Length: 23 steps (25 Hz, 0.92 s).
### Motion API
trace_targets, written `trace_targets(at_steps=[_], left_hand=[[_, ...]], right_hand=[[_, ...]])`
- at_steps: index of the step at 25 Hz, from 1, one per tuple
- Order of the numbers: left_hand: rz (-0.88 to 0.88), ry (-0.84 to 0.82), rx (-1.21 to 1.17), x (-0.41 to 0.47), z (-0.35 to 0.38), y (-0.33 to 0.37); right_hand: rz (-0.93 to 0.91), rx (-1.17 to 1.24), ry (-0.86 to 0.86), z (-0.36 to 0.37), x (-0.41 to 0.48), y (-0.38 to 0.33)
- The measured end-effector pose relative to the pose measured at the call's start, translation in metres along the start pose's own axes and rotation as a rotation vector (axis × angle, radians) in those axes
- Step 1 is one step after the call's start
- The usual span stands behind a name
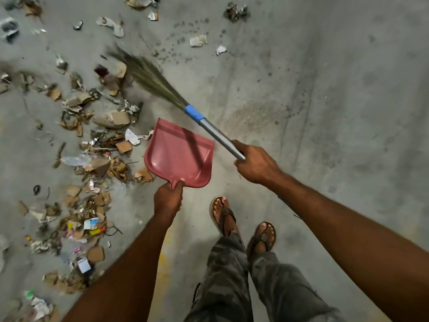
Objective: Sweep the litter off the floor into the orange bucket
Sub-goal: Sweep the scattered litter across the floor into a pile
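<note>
The left hand [168,199] is clenched round the short handle of one pink plastic dustpan [176,156], thumb on top. The pan reaches forward from that grip with its open edge turned up and to the left, and nothing lies in it. The right hand [255,166] grasps the metal shaft of one broom [218,133], fingers wrapped near its end. From this grip the shaft runs up and left over the pan's far corner, past one blue band [194,113], to a blurred fan of grass bristles [148,75] well ahead of both hands.

The litter [92,159], torn cardboard, foil, paper and wrappers too many to count, lies on the concrete floor [325,112] in a long strip left of the left hand, its nearest pieces touching the pan's left edge. Beyond the bristles lie a few stray scraps [198,40].

Behind the hands are two feet in two brown sandals [224,217] and camouflage trousers [232,275].
</note>
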<state>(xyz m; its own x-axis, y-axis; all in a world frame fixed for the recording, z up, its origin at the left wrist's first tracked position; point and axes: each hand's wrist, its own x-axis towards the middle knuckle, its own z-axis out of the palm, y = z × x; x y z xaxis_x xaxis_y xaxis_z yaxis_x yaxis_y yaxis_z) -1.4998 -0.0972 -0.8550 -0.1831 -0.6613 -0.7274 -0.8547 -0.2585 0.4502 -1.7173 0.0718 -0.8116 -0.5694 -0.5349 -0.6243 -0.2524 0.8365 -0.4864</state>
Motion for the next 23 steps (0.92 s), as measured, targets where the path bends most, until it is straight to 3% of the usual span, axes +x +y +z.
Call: trace_targets(at_steps=[6,10,12,17,20,23], left_hand=[[0.02,-0.037,0.006,0.019,0.016,0.054],[0.012,-0.074,-0.005,0.039,0.039,0.087],[-0.013,-0.053,-0.029,0.049,0.047,0.101],[-0.086,0.012,-0.042,0.071,0.056,0.139],[-0.082,0.033,-0.058,0.077,0.06,0.178],[-0.034,0.011,-0.076,0.087,0.065,0.225]], right_hand=[[0.324,0.056,0.247,-0.059,-0.023,0.106],[0.511,0.209,0.203,-0.082,0.042,0.112],[0.465,0.201,0.111,-0.085,0.088,0.09],[0.1,-0.009,-0.127,-0.126,0.173,0.017],[-0.054,-0.1,-0.073,-0.157,0.182,-0.002],[0.022,-0.008,0.014,-0.174,0.161,0.01]])
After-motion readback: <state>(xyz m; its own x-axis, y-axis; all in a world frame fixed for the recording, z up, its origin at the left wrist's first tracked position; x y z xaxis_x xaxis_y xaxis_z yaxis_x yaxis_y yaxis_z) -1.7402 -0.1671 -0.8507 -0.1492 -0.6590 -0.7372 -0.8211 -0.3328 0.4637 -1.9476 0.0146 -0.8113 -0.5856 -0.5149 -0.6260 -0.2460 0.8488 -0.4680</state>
